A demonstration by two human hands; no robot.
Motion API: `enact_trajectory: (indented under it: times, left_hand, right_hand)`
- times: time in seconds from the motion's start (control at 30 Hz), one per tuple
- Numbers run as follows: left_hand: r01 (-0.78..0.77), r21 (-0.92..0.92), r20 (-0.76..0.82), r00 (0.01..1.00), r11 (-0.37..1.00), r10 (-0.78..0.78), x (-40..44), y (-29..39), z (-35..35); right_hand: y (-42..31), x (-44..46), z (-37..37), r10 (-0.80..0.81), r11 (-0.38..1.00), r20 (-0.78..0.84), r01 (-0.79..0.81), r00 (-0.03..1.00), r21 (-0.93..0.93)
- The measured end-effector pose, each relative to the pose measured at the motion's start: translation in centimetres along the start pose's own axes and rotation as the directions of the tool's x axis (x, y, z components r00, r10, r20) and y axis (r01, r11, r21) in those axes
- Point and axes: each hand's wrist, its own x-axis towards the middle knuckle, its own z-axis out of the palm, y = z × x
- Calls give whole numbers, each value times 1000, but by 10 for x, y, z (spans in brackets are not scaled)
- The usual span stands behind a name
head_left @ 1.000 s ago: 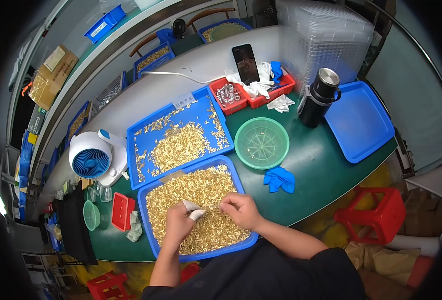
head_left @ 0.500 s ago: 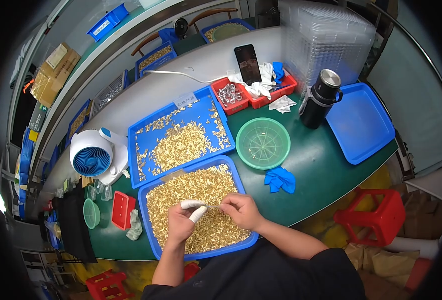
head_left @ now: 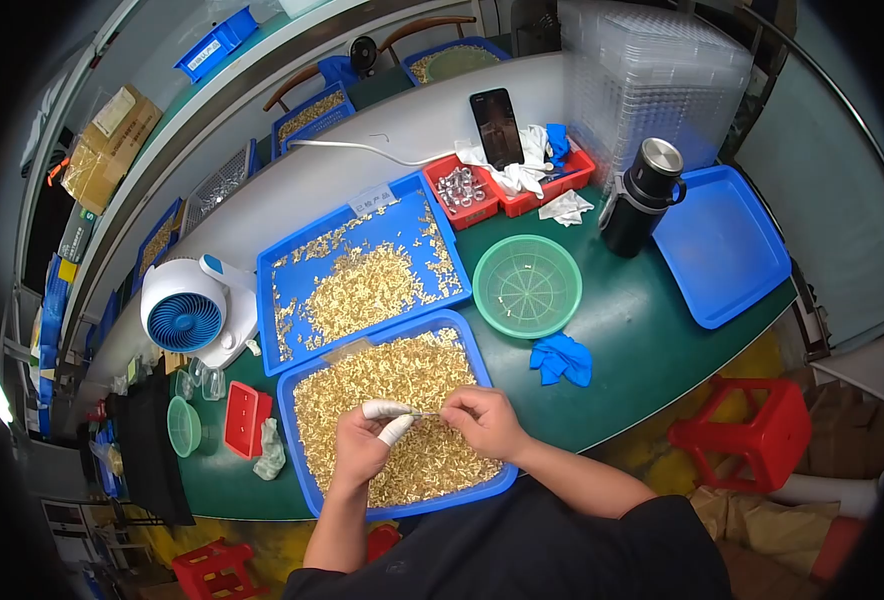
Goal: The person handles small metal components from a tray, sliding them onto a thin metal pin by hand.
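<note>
My left hand (head_left: 366, 442), with white covers on thumb and forefinger, pinches a small thin metal piece (head_left: 423, 413). From the other side my right hand (head_left: 482, 421) closes its bare fingertips on the same piece, or on something joined to it; I cannot tell which. Both hands hover over the near blue tray (head_left: 503, 482), which is filled with small gold-coloured metal parts (head_left: 392, 380). Behind it lies a second blue tray (head_left: 280, 262), labelled on its far rim, with a looser heap of similar gold parts (head_left: 362, 290).
A green sieve (head_left: 493, 290) holding a few parts and a crumpled blue glove (head_left: 562, 360) lie to the right. Beyond stand red bins (head_left: 469, 213), a phone (head_left: 497, 128), a black flask (head_left: 642, 200) and another blue tray (head_left: 722, 245). A white fan (head_left: 184, 312) is at left.
Both hands stay in nearly the same place, fingertips still meeting at the thin piece. The whole view has shifted very slightly; nothing else visibly moved.
</note>
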Motion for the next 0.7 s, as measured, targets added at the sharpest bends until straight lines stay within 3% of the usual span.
enact_trajectory:
  times: [0.13, 0.33, 0.43, 0.57, 0.63, 0.7]
  left_hand:
    - [12, 4, -5, 1000, 1000, -12, 0, 2, -2]
    - [-86, 310, 9, 996, 947, 88, 3, 3, -2]
    - [61, 354, 6, 998, 933, -67, 1, 1, 4]
    - [39, 322, 23, 999, 946, -49, 0, -6, 3]
    - [6, 199, -62, 998, 980, 6, 0, -3, 4]
    - [-23, 98, -108, 994, 995, 34, 1, -1, 2]
  right_hand:
    - [-6, 0, 0, -11, 998, 7, 12, 1000, -69]
    - [0, 0, 1, -29, 997, -17, 28, 999, -66]
    - [1, 1, 1, -60, 990, 29, 63, 998, -128]
    - [0, 0, 1, -6, 999, 1, 6, 1000, -33]
    - [5, 0, 3, 36, 997, -28, -34, 999, 73]
    - [5, 0, 3, 30, 998, -26, -29, 999, 50]
